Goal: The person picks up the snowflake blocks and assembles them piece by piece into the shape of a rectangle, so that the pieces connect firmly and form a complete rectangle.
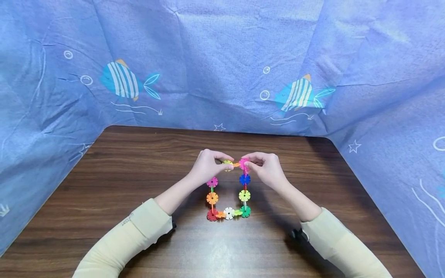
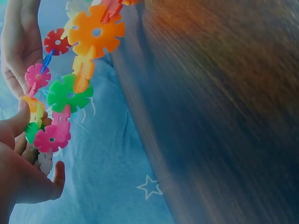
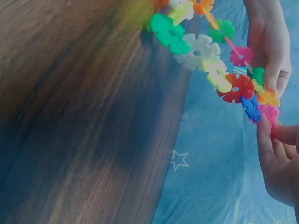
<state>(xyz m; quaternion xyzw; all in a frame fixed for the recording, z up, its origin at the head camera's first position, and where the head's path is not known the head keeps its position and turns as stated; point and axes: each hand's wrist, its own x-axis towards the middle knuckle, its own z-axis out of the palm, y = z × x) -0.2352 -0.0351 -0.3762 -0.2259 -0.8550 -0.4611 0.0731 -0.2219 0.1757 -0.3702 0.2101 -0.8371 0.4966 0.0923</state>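
Colourful notched plastic discs, snowflake building pieces, are slotted together edge to edge into a roughly rectangular ring (image 1: pixel 228 213). At its top left corner my left hand (image 1: pixel 206 166) pinches a yellow disc (image 1: pixel 227 166) between thumb and fingers. My right hand (image 1: pixel 269 170) pinches a pink disc (image 1: pixel 243 163) at the top right corner. A small orange piece (image 1: pixel 236 165) links the two. Down the right side runs a blue disc (image 1: pixel 245 179), with a green disc (image 1: pixel 245 211) at the lower corner. Opposite it is a red disc (image 1: pixel 212 215). The left hand hides part of the upper left side.
A dark wood-grain table (image 1: pixel 146 154) lies under the hands. Blue cloth (image 1: pixel 215 58) printed with striped fish and stars hangs behind it and along both sides. Light sleeves (image 1: pixel 149 224) cover the forearms, and a dark device (image 1: pixel 298 234) shows at the right cuff.
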